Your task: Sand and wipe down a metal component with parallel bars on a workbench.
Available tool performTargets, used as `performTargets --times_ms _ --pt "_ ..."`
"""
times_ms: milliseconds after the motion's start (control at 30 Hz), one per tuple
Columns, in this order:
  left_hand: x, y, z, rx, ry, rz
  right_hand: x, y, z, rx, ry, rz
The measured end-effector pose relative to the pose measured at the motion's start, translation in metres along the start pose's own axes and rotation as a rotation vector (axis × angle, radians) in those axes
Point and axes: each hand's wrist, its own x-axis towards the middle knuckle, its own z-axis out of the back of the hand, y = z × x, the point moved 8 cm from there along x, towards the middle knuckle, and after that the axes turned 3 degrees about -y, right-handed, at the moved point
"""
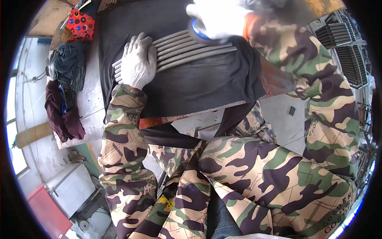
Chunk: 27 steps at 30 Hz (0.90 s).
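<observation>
Several grey metal rods (181, 51) lie side by side, slightly slanted, on a black cloth (191, 87) spread over the table. My left hand (139, 61), in a white knit glove, rests flat across the rods near their left ends, fingers stretched out. Over the right part of the rods is my right hand (225, 22), also gloved and smeared by motion. It is closed around a blue-edged, rounded object (197, 30), whose kind I cannot make out. The hand and object hide some of the rods' right ends.
Dark green clothing (69, 61) and a maroon garment (61, 109) lie at the table's left side, below a red patterned bag or box (80, 24). Stacks of dark ribbed parts (352, 65) stand at the right. A white wheeled machine (75, 189) is at lower left.
</observation>
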Motion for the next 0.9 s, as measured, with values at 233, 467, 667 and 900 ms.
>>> performTargets --times_ms 233,467,667,900 --pt "0.006 0.008 -0.009 -0.045 -0.026 0.051 0.002 0.004 0.003 0.011 0.005 0.024" --pt "0.000 0.010 -0.008 -0.074 -0.048 0.048 0.004 0.002 -0.004 -0.018 -0.036 0.021" --pt "0.007 0.009 -0.023 0.090 0.074 0.109 0.015 -0.013 -0.007 -0.040 -0.006 -0.043" --pt "0.006 -0.032 -0.029 0.151 -0.070 -0.058 -0.004 -0.010 -0.013 -0.063 0.155 -0.081"
